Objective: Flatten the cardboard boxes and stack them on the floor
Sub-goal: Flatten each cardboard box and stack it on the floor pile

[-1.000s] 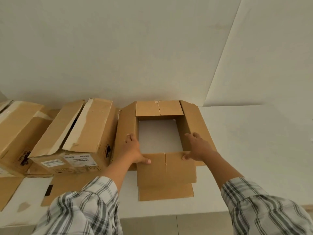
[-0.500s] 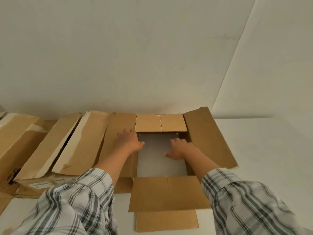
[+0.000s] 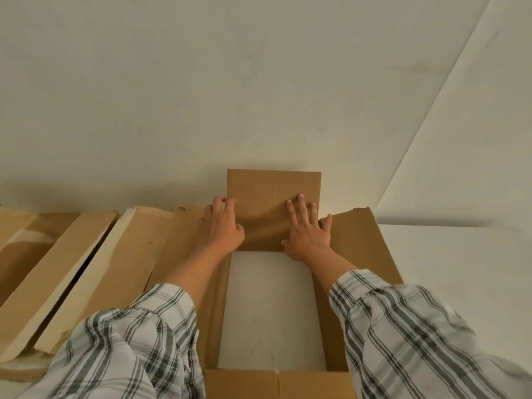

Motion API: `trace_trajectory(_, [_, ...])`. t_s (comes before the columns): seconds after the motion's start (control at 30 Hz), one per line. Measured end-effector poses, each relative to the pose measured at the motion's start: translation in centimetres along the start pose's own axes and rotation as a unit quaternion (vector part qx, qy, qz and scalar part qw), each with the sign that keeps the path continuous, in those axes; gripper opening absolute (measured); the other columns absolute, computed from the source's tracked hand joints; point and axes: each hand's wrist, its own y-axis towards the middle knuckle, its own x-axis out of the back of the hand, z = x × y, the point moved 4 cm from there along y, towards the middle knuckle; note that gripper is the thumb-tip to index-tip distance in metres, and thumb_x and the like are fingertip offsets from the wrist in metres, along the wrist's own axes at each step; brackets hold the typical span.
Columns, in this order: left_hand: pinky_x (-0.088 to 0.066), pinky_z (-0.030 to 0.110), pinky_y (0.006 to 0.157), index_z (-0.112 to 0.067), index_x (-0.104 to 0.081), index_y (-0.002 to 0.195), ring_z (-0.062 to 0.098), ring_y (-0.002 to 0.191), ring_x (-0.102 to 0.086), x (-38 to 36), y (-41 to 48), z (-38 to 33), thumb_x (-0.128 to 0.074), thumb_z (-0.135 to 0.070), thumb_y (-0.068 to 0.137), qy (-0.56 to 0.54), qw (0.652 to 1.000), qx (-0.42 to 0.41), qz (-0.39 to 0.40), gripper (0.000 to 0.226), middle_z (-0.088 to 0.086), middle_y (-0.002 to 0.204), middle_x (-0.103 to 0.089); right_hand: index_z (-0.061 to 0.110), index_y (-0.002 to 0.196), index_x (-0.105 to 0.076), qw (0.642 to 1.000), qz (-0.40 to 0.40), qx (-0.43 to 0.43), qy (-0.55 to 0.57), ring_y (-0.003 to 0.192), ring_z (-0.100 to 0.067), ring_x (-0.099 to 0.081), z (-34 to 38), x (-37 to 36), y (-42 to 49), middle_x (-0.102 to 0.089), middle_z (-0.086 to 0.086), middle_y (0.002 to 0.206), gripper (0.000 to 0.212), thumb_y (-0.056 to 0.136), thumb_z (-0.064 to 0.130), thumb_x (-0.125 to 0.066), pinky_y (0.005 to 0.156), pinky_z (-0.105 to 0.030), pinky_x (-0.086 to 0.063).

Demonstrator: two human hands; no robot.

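Since the frame half a second ago, both your hands have moved from the middle of the open brown cardboard box (image 3: 359,249) to its square far end flap (image 3: 273,184), which is now raised against the white wall (image 3: 259,96). Left of your hands lie pale-edged brown cardboard boxes (image 3: 86,269). Your left hand (image 3: 221,227) bends its fingers at the flap's left edge; hooked or pressing, you cannot tell. Your right hand (image 3: 306,230) lies flat, fingers spread. The box's long axis runs away from you, and the flap is straight ahead, equally near both hands.
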Motion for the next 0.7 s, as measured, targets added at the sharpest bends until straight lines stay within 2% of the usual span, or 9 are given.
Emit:
trace_trajectory(0.07, [-0.035, 0.044, 0.108, -0.025, -0.033, 0.148, 0.029, 0.139, -0.029, -1.4, 0.7, 0.5, -0.055, -0.023, 0.091, 0.022, 0.998, -0.013, 0.063, 0.061, -0.001, 0.157, -0.022, 0.027, 0.151, 0.029, 1.0, 0.025, -0.001, -0.006, 0.149, -0.03, 0.021, -0.5, -0.7, 1.2, 0.036, -0.001, 0.157, 0.098, 0.096, 0.047, -0.05, 0.116, -0.064, 0.003])
trace_trajectory(0.17, [-0.022, 0.047, 0.116, -0.028, -0.018, 0.156, 0.031, 0.148, -0.012, -3.2, 1.2, 1.3, -0.05, -0.028, 0.094, 0.048, 0.988, -0.008, 0.145, 0.069, -0.009, 0.164, -0.007, 0.028, 0.148, 0.033, 0.999, 0.047, -0.003, -0.009, 0.148, -0.029, 0.023, -0.8, -1.9, 2.1, 0.035, -0.001, 0.158, 0.098, 0.097, 0.044, -0.049, 0.115, -0.065, 0.009])
trace_trajectory(0.3, [-0.007, 0.049, 0.121, -0.03, 0.001, 0.158, 0.032, 0.151, 0.006, -4.7, 0.8, 2.1, -0.052, -0.03, 0.096, 0.058, 0.98, -0.005, 0.192, 0.082, -0.01, 0.165, 0.008, 0.029, 0.15, 0.031, 0.999, 0.036, -0.004, -0.019, 0.149, -0.03, 0.021, -0.9, -2.7, 2.3, 0.029, -0.003, 0.161, 0.098, 0.097, 0.039, -0.051, 0.112, -0.065, 0.013])
trace_trajectory(0.53, [-0.002, 0.051, 0.12, -0.032, 0.008, 0.157, 0.032, 0.15, 0.015, -4.4, -1.2, 2.5, -0.052, -0.037, 0.096, 0.08, 0.974, -0.036, 0.208, 0.086, -0.003, 0.163, 0.019, 0.03, 0.154, 0.022, 0.999, 0.051, 0.0, -0.016, 0.15, -0.032, 0.014, -1.0, -1.7, 0.8, 0.021, -0.003, 0.163, 0.092, 0.096, 0.044, -0.049, 0.111, -0.07, 0.009])
trace_trajectory(0.63, [-0.001, 0.052, 0.12, -0.036, 0.014, 0.155, 0.032, 0.15, 0.012, -3.3, -4.0, 3.3, -0.049, -0.042, 0.097, 0.081, 0.982, -0.037, 0.164, 0.086, 0.001, 0.162, 0.024, 0.032, 0.155, 0.016, 0.999, 0.026, 0.001, -0.031, 0.15, -0.032, 0.015, -1.5, -1.7, -2.1, 0.022, -0.005, 0.163, 0.085, 0.097, 0.042, -0.045, 0.108, -0.075, 0.009])
trace_trajectory(0.7, [0.001, 0.053, 0.119, -0.033, 0.017, 0.154, 0.033, 0.15, 0.011, -2.0, -6.3, 4.2, -0.042, -0.05, 0.098, 0.08, 0.989, -0.004, 0.125, 0.083, 0.004, 0.162, 0.024, 0.033, 0.156, 0.013, 0.999, 0.005, -0.014, -0.042, 0.149, -0.034, 0.017, -2.4, -1.5, -4.6, 0.021, -0.006, 0.163, 0.082, 0.097, 0.044, -0.044, 0.105, -0.077, 0.01])
